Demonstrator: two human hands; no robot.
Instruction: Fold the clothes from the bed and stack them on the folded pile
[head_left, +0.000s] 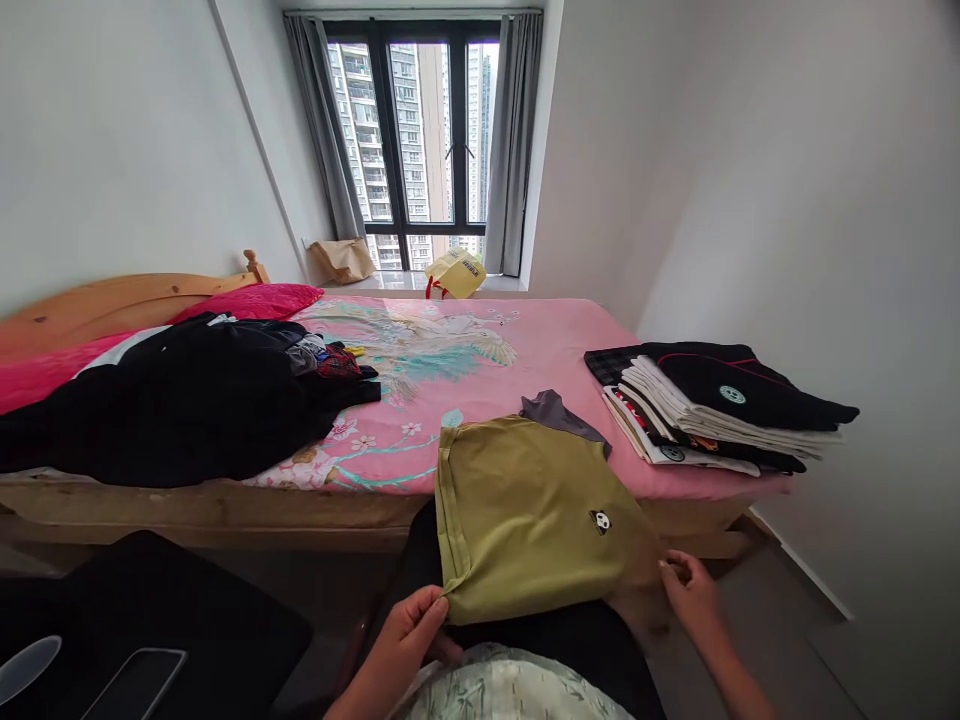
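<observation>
An olive-green T-shirt [525,500] with a small panda print and a grey sleeve lies across my lap and the bed's near edge. My left hand [412,625] pinches the shirt's lower left corner at the hem. On the other side my right hand [688,585] has its thumb and fingertips together at the shirt's right edge, where the cloth looks blurred. To the right on the bed sits a stack of folded clothes [705,405], a black one with a round badge on top. A loose heap of mostly black clothes [202,390] spreads over the left of the bed.
The bed [555,330] has a pink flowered sheet. A red pillow [255,298] lies by the wooden headboard [135,300]. On the windowsill are a brown paper bag [343,260] and a yellow bag [456,272]. At lower left, a phone [139,685] rests on a black surface.
</observation>
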